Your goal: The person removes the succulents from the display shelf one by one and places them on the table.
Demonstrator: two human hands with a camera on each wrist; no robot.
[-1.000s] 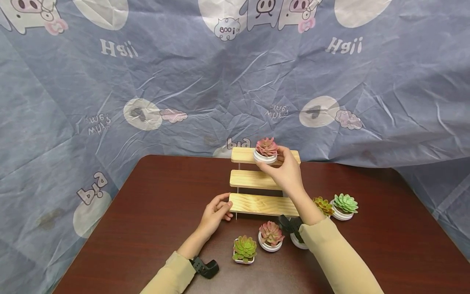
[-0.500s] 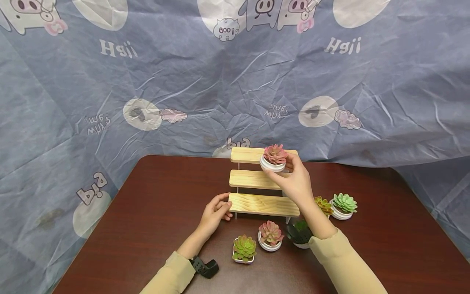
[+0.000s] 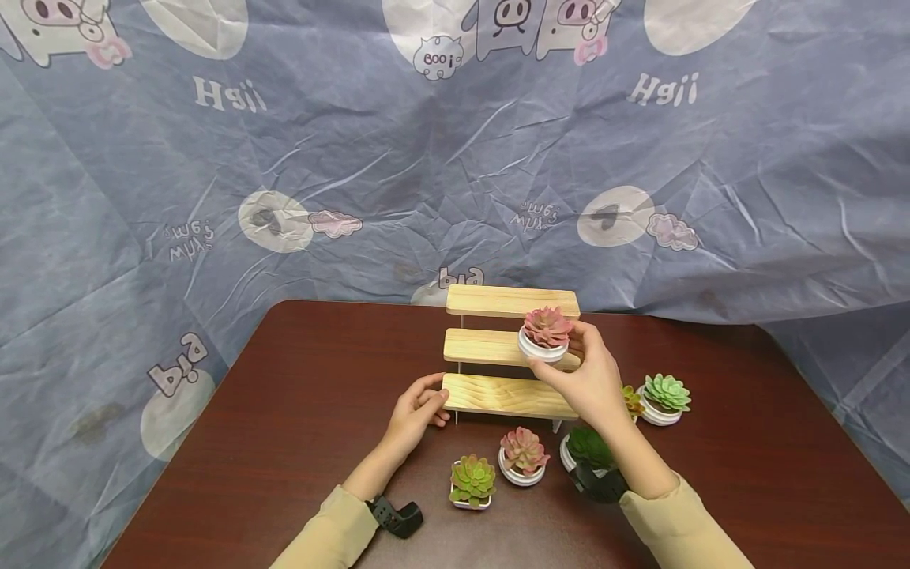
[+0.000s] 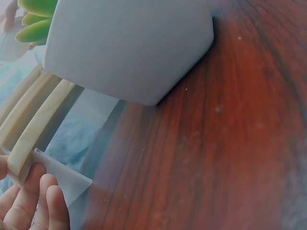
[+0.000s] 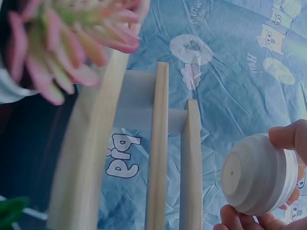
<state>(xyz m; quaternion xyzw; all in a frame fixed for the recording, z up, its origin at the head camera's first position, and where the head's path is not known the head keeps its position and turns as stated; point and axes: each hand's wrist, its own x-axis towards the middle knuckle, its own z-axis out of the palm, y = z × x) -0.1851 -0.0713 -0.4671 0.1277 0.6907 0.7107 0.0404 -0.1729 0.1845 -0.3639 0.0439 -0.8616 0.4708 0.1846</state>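
A three-tier wooden display stand [image 3: 508, 395] stands on the table. My left hand [image 3: 419, 407] grips the left end of its lowest shelf, thumb above and fingers below, as the left wrist view also shows [image 4: 33, 201]. In my right hand [image 3: 597, 383] is a potted pink succulent [image 3: 547, 328], pinched by its round white pot between thumb and fingers. From the head it overlaps the right part of the middle shelf. The right wrist view shows the pot's underside [image 5: 232, 173] bare, off to the side of the shelves.
In front of the stand are a green succulent [image 3: 472, 478] in a square pot, another pink succulent [image 3: 524, 452] and a dark green one [image 3: 590, 446], partly behind the wrist camera. To the right sit a pale green succulent [image 3: 667, 393] and a half-hidden yellow-green one [image 3: 631, 401]. A printed cloth [image 3: 426, 158] hangs behind.
My right hand has brought the pink succulent down and to the right, from in front of the top shelf to the middle shelf's level. My left hand has stayed on the lowest shelf.
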